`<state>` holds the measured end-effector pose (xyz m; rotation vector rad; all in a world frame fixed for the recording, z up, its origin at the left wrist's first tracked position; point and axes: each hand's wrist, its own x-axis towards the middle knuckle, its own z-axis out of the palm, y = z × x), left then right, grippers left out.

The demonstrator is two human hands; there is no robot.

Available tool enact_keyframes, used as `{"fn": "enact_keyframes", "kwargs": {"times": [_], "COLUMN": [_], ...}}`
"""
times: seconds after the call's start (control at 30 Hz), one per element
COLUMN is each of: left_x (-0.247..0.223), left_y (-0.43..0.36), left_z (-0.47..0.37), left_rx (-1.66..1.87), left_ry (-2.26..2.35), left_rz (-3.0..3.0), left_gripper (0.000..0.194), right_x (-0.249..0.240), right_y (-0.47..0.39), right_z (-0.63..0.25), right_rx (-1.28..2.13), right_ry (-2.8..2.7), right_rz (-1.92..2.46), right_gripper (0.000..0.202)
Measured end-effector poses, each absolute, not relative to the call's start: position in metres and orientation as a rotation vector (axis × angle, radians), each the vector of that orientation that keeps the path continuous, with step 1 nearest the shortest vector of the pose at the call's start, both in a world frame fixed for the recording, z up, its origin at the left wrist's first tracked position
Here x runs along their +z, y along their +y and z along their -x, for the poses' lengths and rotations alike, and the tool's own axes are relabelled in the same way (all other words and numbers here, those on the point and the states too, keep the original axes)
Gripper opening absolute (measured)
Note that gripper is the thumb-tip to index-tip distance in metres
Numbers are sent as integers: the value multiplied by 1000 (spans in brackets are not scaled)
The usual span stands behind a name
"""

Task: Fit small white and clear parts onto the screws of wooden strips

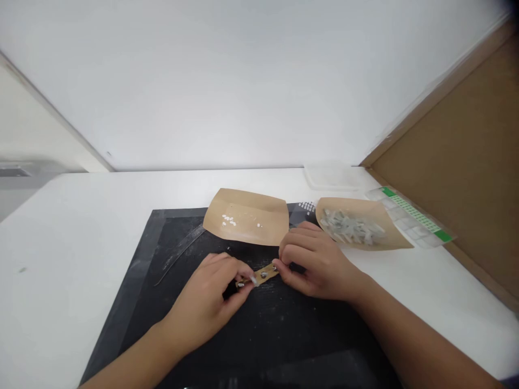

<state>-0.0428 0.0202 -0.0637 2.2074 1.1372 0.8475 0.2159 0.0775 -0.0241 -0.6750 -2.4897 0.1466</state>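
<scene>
Between my two hands lies a narrow tan strip [265, 273] with several small shiny round pieces along it, just over the black mat. My left hand [214, 289] pinches the strip's left end between thumb and fingers. A small whitish translucent piece [254, 280] shows at those fingertips; whether it is held or rests on the strip I cannot tell. My right hand [314, 262] has thumb and fingertips closed on the strip's right end, partly covering it. Behind the hands stands a brown paper tray [259, 235] with several tiny white bits in it.
A second paper tray [389, 240] at right holds a pile of clear, whitish pieces. Beside it lies a clear compartment box with a green-edged label [417, 213]. Tiny white squares [307, 207] sit at the mat's far edge. A thin dark strip [178, 256] lies on the black mat [138, 302].
</scene>
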Motion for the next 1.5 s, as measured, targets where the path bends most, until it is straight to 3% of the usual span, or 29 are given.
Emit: {"fn": "enact_keyframes", "kwargs": {"times": [0.4, 1.23, 1.5], "left_x": [-62, -68, -66], "left_y": [20, 18, 18], "left_z": [42, 43, 43], "left_rx": [817, 857, 856], "left_ry": [1173, 1154, 1158], "left_rz": [-2191, -2214, -2224], "left_gripper": [11, 13, 12], "right_x": [-19, -28, -25], "right_y": [75, 68, 67], "right_z": [-218, -209, -210], "right_rx": [366, 153, 248], "right_ry": [-2590, -2680, -2644], "right_rz": [665, 562, 597], "right_gripper": [10, 19, 12]}}
